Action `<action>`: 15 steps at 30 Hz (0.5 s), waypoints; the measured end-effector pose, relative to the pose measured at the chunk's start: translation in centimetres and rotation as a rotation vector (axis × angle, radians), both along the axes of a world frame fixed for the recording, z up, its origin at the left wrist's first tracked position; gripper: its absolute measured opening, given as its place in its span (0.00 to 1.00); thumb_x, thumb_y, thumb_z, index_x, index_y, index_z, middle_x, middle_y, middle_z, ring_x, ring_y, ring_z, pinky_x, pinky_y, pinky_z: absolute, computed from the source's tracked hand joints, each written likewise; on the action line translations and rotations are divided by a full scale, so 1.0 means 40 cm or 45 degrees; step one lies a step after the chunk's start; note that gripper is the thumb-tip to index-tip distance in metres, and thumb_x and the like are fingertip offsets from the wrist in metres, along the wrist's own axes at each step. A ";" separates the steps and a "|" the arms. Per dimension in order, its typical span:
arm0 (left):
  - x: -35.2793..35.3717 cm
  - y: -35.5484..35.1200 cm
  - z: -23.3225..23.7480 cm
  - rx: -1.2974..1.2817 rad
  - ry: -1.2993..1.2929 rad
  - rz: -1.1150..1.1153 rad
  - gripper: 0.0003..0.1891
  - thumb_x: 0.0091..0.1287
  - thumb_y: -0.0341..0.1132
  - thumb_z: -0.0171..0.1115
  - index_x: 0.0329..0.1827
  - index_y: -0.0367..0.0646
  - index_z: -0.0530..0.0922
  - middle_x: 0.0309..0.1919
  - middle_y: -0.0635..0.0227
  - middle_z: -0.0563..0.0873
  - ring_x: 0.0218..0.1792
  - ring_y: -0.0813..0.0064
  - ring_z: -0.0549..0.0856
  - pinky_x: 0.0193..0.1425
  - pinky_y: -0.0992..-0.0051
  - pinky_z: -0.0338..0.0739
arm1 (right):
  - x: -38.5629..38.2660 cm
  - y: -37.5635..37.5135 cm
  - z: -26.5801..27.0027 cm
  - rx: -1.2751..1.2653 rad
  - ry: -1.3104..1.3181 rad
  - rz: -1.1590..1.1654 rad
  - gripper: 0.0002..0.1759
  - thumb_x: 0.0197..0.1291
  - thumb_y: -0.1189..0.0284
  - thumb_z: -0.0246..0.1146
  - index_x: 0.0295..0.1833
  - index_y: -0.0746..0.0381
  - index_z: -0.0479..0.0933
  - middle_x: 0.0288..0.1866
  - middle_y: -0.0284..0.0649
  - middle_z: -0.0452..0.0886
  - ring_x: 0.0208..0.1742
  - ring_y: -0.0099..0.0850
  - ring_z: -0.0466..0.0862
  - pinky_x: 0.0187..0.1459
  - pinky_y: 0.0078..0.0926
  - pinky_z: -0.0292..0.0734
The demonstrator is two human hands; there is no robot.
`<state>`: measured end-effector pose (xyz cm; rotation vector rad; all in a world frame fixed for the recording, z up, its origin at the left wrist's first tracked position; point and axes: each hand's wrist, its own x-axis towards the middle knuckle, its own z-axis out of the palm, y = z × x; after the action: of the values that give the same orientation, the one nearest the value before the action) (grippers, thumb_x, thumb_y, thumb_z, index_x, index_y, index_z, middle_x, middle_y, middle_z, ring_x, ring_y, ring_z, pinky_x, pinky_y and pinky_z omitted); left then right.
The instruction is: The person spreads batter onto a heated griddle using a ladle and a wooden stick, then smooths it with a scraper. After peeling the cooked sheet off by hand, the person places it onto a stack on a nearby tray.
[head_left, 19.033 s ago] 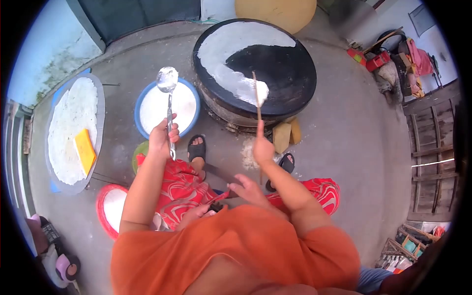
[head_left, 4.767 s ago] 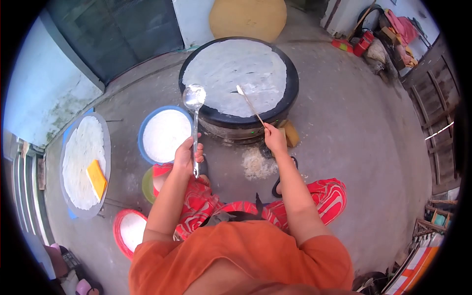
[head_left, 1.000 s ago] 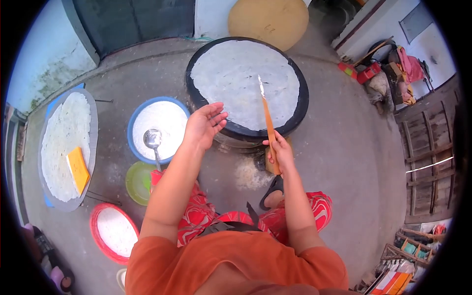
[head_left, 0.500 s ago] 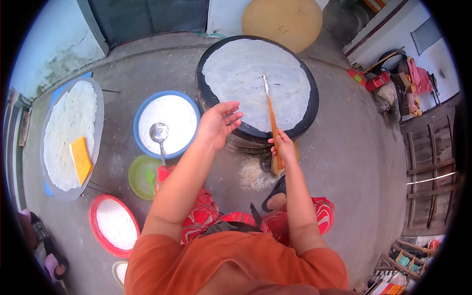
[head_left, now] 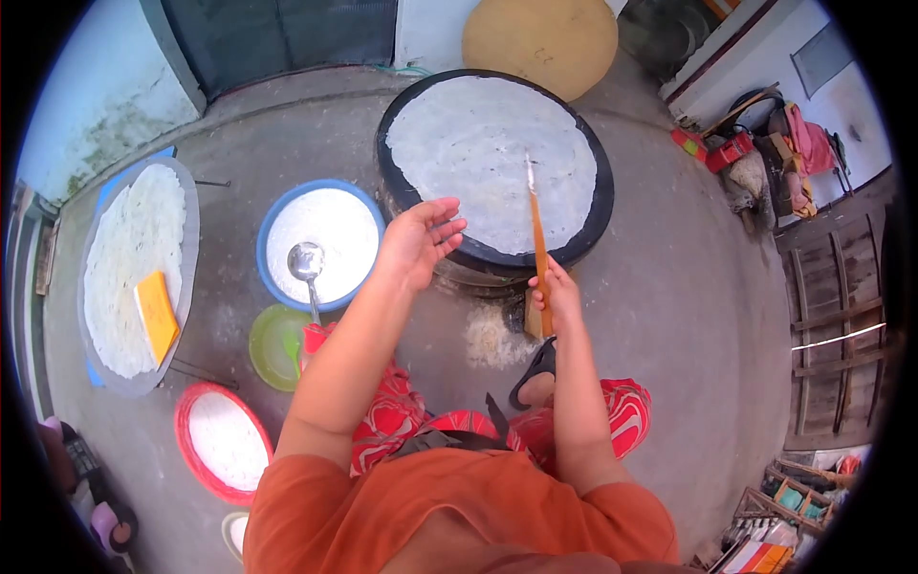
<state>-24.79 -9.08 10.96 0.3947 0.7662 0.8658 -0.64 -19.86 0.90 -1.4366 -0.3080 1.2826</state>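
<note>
A thin, pale sheet of batter (head_left: 478,158) covers most of a large round black griddle (head_left: 387,177). My right hand (head_left: 557,290), at the griddle's near right edge, is closed round the lower part of a long, flat wooden spatula (head_left: 538,230). The spatula's whitened tip lies over the middle of the sheet; whether it touches cannot be told. My left hand (head_left: 423,242) hovers at the front left rim, fingers apart, holding nothing. To its left stands a blue basin (head_left: 263,234) of white batter with a metal ladle (head_left: 306,261) resting in it.
At left, a round tray (head_left: 191,206) bears another pale sheet with a yellow folded cloth or pad (head_left: 156,311) on it. A green bowl (head_left: 263,354) and a red basin (head_left: 186,445) of white stuff sit nearby. A tan round board (head_left: 540,43) leans behind the griddle.
The spatula's tip has shifted slightly right and toward me over the sheet, and my right hand has drawn a little nearer. My left hand stays almost where it was.
</note>
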 end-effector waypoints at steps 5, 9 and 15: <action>-0.003 -0.005 0.006 0.004 0.004 0.005 0.14 0.60 0.33 0.53 0.46 0.33 0.74 0.41 0.63 0.77 0.43 0.70 0.78 0.45 0.74 0.73 | 0.008 -0.039 -0.002 -0.021 -0.191 0.209 0.21 0.68 0.71 0.41 0.66 0.54 0.59 0.30 0.38 0.76 0.18 0.22 0.69 0.18 0.18 0.65; -0.002 -0.005 0.000 0.010 0.004 -0.005 0.14 0.61 0.33 0.53 0.46 0.33 0.74 0.41 0.63 0.77 0.43 0.70 0.78 0.45 0.74 0.73 | 0.029 -0.025 0.005 0.002 -0.258 0.016 0.21 0.68 0.71 0.38 0.66 0.55 0.59 0.29 0.40 0.76 0.18 0.22 0.69 0.18 0.18 0.65; 0.002 -0.009 0.002 -0.001 0.009 -0.017 0.14 0.60 0.33 0.53 0.46 0.33 0.74 0.41 0.64 0.78 0.43 0.71 0.78 0.45 0.74 0.73 | 0.035 0.020 -0.003 0.020 -0.203 0.036 0.21 0.68 0.71 0.39 0.66 0.55 0.58 0.30 0.41 0.76 0.18 0.23 0.70 0.18 0.18 0.67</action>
<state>-24.72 -9.44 11.05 0.4017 0.7698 0.8518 0.74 -19.06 0.79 -1.5292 -0.4455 1.1873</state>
